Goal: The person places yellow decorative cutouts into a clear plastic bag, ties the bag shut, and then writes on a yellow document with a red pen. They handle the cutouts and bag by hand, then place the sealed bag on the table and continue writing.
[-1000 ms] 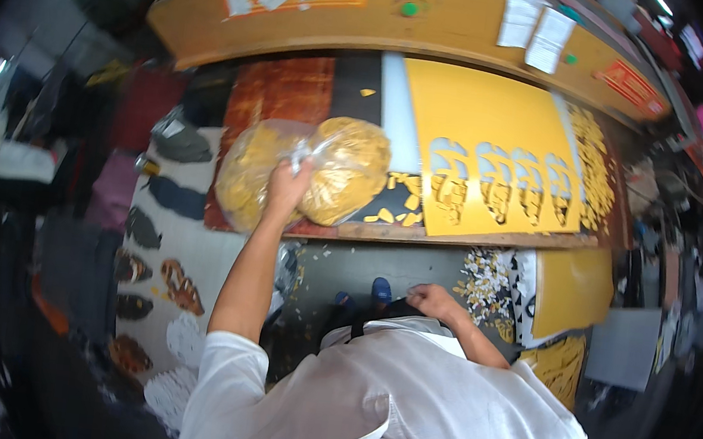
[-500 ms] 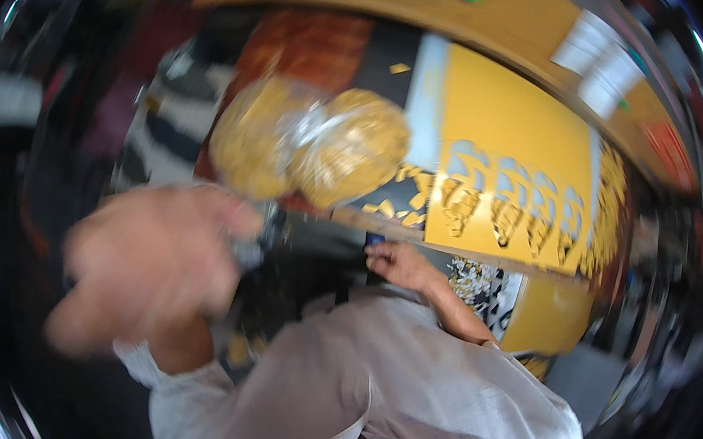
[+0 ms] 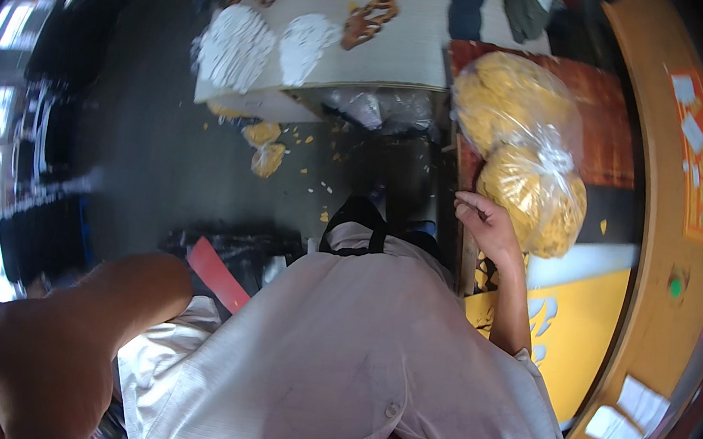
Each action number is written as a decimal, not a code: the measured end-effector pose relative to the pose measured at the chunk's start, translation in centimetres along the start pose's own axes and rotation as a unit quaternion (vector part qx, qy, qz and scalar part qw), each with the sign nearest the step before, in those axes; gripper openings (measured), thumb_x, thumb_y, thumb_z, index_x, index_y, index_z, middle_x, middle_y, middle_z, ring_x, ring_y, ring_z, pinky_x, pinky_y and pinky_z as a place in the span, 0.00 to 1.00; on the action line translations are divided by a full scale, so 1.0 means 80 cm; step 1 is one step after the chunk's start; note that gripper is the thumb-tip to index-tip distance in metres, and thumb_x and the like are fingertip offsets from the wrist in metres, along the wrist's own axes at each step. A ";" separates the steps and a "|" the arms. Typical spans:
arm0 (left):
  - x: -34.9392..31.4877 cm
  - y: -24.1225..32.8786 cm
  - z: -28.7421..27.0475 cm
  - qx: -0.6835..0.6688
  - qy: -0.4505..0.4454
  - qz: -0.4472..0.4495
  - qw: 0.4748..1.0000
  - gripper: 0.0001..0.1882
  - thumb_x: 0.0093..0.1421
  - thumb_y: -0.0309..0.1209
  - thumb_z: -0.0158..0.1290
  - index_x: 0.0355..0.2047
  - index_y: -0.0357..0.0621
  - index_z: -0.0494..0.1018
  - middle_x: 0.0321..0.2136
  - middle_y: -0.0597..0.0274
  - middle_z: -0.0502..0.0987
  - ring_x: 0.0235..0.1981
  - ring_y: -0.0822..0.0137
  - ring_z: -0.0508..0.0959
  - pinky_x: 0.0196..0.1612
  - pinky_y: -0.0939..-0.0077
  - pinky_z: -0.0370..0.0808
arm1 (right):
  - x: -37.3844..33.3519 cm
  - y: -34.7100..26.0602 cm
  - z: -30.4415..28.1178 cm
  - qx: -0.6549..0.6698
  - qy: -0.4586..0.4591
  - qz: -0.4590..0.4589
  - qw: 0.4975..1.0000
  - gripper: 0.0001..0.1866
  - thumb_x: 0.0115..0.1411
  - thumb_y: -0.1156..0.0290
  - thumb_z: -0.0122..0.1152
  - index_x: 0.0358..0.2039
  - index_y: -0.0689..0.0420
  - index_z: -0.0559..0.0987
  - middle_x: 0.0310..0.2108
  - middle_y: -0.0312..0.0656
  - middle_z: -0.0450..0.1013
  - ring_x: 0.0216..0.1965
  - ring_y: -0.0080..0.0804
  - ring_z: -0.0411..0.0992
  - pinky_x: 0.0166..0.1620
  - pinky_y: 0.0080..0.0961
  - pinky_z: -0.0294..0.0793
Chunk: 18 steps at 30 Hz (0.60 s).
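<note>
My right hand [image 3: 489, 227] is at the near edge of the workbench, right beside the lower of two tied clear plastic bags. Its fingers stretch out loosely to the left, and nothing shows in them. The lower bag [image 3: 527, 200] and the upper bag [image 3: 508, 99] are full of small yellow pieces, with their gathered plastic between them. At the lower left, my bare left forearm [image 3: 60, 342] bends close to the camera. Its fingers cannot be made out, nor anything they may hold.
A yellow sheet with cut-out shapes [image 3: 586, 333] lies beyond my right arm. White stacked pieces [image 3: 237, 46] and dark and orange shaped pieces cover a pale table [image 3: 405, 52] ahead. Small yellow bags [image 3: 265, 153] and scraps lie on the dark floor. A red strip [image 3: 218, 274] is beside my left sleeve.
My view and body have turned left, so the bags and yellow sheet now appear to the right. My left hand has swung from near the bags to the lower left. My right hand stays at the bench edge.
</note>
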<state>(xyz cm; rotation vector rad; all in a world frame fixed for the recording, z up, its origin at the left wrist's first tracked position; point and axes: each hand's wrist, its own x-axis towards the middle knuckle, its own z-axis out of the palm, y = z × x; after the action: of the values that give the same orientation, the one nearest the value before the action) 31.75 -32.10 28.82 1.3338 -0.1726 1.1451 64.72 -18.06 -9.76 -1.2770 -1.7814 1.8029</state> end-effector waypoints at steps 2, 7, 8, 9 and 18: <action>-0.018 0.009 0.023 0.026 0.026 0.011 0.999 0.06 0.65 0.27 0.55 0.38 0.37 0.75 0.27 0.57 0.80 0.26 0.65 0.79 0.33 0.67 0.82 | 0.027 -0.014 0.018 -0.031 -0.047 -0.049 0.997 0.17 0.67 0.70 0.65 0.54 0.62 0.81 0.43 0.41 0.82 0.41 0.24 0.77 0.47 0.22 0.76; -0.061 0.028 0.027 0.029 0.052 0.026 0.998 0.07 0.65 0.25 0.55 0.42 0.37 0.75 0.28 0.59 0.79 0.27 0.67 0.78 0.32 0.70 0.82 | 0.059 -0.035 0.074 -0.091 -0.115 -0.066 0.987 0.17 0.66 0.69 0.66 0.53 0.62 0.81 0.44 0.44 0.80 0.42 0.28 0.78 0.46 0.24 0.76; -0.071 0.033 0.019 0.021 0.051 0.029 0.998 0.08 0.65 0.25 0.55 0.43 0.38 0.75 0.28 0.59 0.79 0.27 0.68 0.78 0.32 0.71 0.82 | 0.060 -0.035 0.080 -0.084 -0.125 -0.084 0.985 0.16 0.66 0.70 0.66 0.52 0.62 0.81 0.44 0.44 0.80 0.43 0.28 0.78 0.46 0.24 0.76; -0.081 0.038 0.010 0.012 0.049 0.031 0.998 0.08 0.65 0.25 0.55 0.44 0.38 0.74 0.28 0.59 0.79 0.27 0.68 0.77 0.32 0.72 0.82 | 0.059 -0.032 0.089 -0.077 -0.118 -0.077 0.987 0.16 0.66 0.69 0.65 0.51 0.63 0.82 0.44 0.45 0.79 0.43 0.29 0.78 0.47 0.25 0.76; -0.329 0.082 -0.216 -0.039 0.110 0.023 0.993 0.18 0.70 0.43 0.50 0.36 0.40 0.78 0.32 0.51 0.81 0.30 0.61 0.81 0.32 0.61 0.80 | 0.039 -0.014 0.176 -0.076 0.030 0.099 0.992 0.17 0.66 0.68 0.66 0.51 0.65 0.82 0.45 0.44 0.82 0.44 0.26 0.78 0.50 0.24 0.77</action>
<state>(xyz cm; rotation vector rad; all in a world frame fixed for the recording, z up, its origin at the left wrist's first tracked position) 5.73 -33.61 10.01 1.1307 -0.0863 1.3022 52.07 -24.63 -12.21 -1.6005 -1.8467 1.7351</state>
